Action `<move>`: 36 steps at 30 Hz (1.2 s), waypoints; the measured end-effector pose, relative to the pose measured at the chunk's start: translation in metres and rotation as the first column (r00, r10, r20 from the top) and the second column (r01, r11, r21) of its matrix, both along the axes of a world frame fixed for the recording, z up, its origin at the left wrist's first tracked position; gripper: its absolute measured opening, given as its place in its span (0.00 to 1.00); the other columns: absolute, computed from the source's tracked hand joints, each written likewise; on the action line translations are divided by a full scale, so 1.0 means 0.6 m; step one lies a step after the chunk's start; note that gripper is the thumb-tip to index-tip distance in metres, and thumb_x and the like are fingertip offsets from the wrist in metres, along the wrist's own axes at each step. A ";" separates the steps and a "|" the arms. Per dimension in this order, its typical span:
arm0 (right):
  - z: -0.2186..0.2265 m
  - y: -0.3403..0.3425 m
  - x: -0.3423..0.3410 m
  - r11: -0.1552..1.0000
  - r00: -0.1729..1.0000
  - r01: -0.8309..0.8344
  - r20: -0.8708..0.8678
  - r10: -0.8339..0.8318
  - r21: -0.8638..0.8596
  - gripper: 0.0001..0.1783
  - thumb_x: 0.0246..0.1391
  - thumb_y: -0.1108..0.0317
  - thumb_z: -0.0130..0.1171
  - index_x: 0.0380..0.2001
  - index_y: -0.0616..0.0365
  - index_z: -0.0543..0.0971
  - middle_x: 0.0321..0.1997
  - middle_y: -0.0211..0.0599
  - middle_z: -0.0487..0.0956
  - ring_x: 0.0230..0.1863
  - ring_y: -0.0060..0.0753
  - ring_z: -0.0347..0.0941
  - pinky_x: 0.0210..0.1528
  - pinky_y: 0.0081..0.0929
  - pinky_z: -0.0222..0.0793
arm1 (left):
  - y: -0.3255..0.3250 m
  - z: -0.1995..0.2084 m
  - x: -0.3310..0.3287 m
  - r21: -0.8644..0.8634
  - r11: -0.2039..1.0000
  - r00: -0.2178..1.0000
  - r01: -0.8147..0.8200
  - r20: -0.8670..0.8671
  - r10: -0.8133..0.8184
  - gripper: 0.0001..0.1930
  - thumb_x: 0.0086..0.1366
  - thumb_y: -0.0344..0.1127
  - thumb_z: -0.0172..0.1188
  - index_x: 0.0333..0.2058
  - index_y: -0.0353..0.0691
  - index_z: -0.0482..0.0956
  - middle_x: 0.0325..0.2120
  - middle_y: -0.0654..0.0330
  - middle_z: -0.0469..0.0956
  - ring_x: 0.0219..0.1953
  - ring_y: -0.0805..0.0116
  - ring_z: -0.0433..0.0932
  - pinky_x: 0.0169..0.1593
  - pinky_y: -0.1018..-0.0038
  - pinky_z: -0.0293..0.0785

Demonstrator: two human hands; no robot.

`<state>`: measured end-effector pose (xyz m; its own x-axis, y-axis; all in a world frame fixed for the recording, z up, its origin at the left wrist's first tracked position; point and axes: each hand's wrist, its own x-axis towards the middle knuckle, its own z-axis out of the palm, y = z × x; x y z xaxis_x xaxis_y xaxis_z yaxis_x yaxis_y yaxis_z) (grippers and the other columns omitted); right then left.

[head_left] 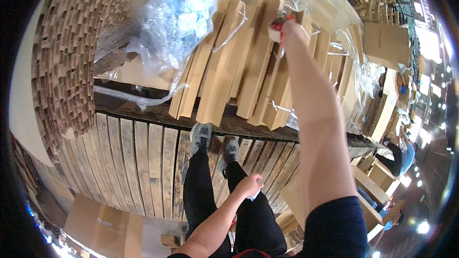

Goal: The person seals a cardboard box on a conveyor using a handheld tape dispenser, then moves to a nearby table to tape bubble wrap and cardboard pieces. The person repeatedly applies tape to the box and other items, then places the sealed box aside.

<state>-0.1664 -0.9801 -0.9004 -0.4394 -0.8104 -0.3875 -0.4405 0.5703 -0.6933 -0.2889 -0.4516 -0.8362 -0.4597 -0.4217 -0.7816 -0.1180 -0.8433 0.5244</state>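
Note:
My right arm reaches far forward, and my right hand (290, 31) is closed on what looks like a red tape dispenser (275, 29) with a pale roll. It is over the far part of several long cardboard edge strips (222, 74), stacked in bundles. White strapping (232, 32) lies loosely across some bundles. Near my lap, above my right thigh, my left hand (248, 187) is curled round something small and whitish (254, 195); its kind is hidden by the fingers.
Crumpled clear plastic film (174, 24) lies left of the bundles. Tall stacks of brown cardboard (64, 62) rise at the left. My shoes stand on slatted wooden boards (136, 157). Cardboard boxes (103, 222) sit behind me, and a person in blue (406, 155) is far right.

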 end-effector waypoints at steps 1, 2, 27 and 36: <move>0.018 -0.014 0.008 0.996 0.998 -0.043 0.052 0.048 -0.081 0.22 0.57 0.57 0.61 0.47 0.65 0.83 0.47 0.49 0.84 0.48 0.43 0.82 0.43 0.37 0.77 | 0.004 0.001 0.007 0.012 1.000 1.000 0.009 -0.010 -0.009 0.24 0.64 0.47 0.67 0.55 0.43 0.80 0.50 0.44 0.83 0.54 0.46 0.81 0.58 0.58 0.76; 0.049 -0.031 0.041 0.974 0.984 -0.174 0.023 0.179 -0.146 0.22 0.57 0.58 0.62 0.46 0.65 0.84 0.46 0.48 0.84 0.46 0.43 0.82 0.42 0.37 0.77 | 0.021 0.007 0.006 0.051 0.999 1.000 0.008 0.007 -0.009 0.24 0.64 0.47 0.67 0.56 0.43 0.80 0.50 0.44 0.83 0.54 0.46 0.81 0.58 0.58 0.76; 0.054 -0.050 0.026 0.753 0.624 -0.658 -0.572 0.533 -0.016 0.17 0.57 0.62 0.60 0.47 0.54 0.83 0.35 0.43 0.85 0.30 0.36 0.83 0.32 0.39 0.79 | 0.023 -0.023 0.019 0.049 0.997 0.998 0.061 -0.024 -0.060 0.24 0.63 0.44 0.68 0.57 0.45 0.79 0.51 0.44 0.82 0.54 0.46 0.81 0.58 0.57 0.76; 0.159 0.106 0.087 0.767 0.755 -0.636 -0.276 0.596 -0.086 0.22 0.59 0.52 0.62 0.36 0.64 0.78 0.20 0.33 0.76 0.19 0.28 0.71 0.23 0.35 0.68 | 0.014 -0.021 0.046 0.040 0.992 0.988 0.123 -0.098 -0.119 0.27 0.61 0.44 0.70 0.57 0.40 0.79 0.53 0.44 0.82 0.56 0.48 0.81 0.59 0.60 0.76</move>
<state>-0.1142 -0.9165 -0.8050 0.1221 -0.9760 -0.1804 -0.8065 0.0084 -0.5912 -0.2614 -0.4434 -0.8488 -0.5779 -0.3230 -0.7495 -0.1721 -0.8494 0.4988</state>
